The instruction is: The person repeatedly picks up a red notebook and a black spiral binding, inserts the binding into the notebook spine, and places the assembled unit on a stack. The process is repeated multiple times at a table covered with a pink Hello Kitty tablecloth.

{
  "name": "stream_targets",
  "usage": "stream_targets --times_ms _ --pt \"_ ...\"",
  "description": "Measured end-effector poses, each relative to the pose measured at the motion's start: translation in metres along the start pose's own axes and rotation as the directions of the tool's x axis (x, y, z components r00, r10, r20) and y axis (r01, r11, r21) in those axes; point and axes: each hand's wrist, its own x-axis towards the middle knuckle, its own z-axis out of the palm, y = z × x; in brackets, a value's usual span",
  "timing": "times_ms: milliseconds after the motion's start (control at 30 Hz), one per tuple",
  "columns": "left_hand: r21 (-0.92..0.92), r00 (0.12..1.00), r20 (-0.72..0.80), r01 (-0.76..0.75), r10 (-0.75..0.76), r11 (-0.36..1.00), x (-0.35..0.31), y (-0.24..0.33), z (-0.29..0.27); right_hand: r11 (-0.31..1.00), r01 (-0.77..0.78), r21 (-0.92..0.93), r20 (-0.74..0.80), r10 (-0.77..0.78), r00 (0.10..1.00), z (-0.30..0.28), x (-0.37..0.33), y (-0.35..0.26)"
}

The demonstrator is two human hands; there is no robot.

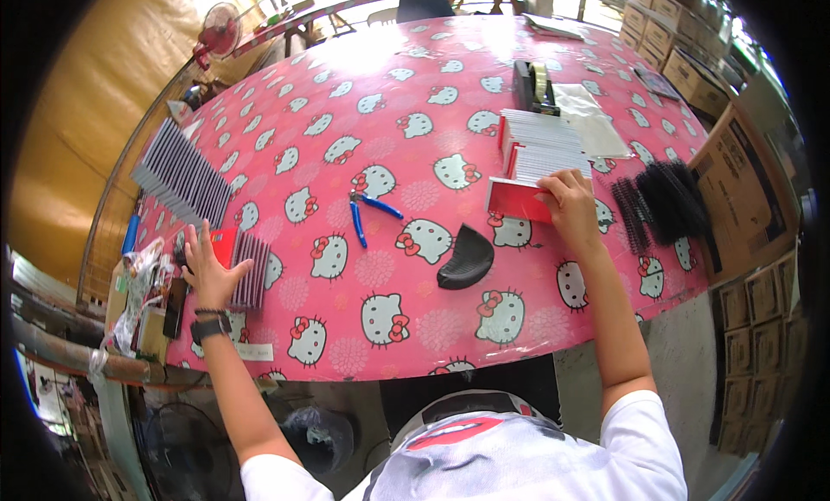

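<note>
My right hand [571,203] pinches the upper edge of a red-covered booklet [519,199], which stands at the front of a row of white-edged booklets [540,142]. My left hand [212,268] lies with fingers spread over a row of dark-edged booklets [251,272]. A red cover [223,246] shows beside its fingers. Behind that hand stands a longer row of grey, dark-striped booklets [183,174]. Blue-handled pliers [370,217] lie between my hands, jaws toward the far side. Closer to me is a black, half-round rubbery piece [467,257].
The pink patterned tabletop [346,242] spreads before me. At right lie black coil bindings [661,203] beside a cardboard box [748,190]. A tape dispenser [534,88] stands behind the white-edged row. Plastic-wrapped odds and ends [143,289] crowd the left edge. A red fan [218,32] stands far left.
</note>
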Motion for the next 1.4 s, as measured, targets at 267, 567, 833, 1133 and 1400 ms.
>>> stream_targets --times_ms 267,567,833,1133,1400 --pt "-0.981 0.956 -0.196 -0.193 0.216 -0.035 -0.123 0.196 -0.037 0.731 -0.323 0.601 0.134 0.306 0.943 -0.066 -0.026 -0.085" --pt "-0.808 0.898 0.139 0.347 0.419 -0.476 -0.182 0.234 -0.016 0.435 -0.487 0.757 0.435 0.220 0.873 -0.045 -0.083 -0.116" --pt "-0.310 0.801 0.374 0.583 0.468 -0.751 -0.182 0.242 -0.012 0.978 -0.198 -0.059 -0.018 0.197 0.980 -0.026 -0.023 -0.011" --pt "-0.159 0.727 0.328 0.672 0.603 -0.723 -0.178 0.376 0.005 0.994 -0.106 0.009 0.016 0.105 0.994 -0.021 -0.054 0.004" --pt "-0.196 0.747 0.317 0.655 0.585 -0.730 -0.162 0.397 0.016 0.963 -0.202 0.179 -0.016 0.208 0.978 -0.025 -0.051 0.025"
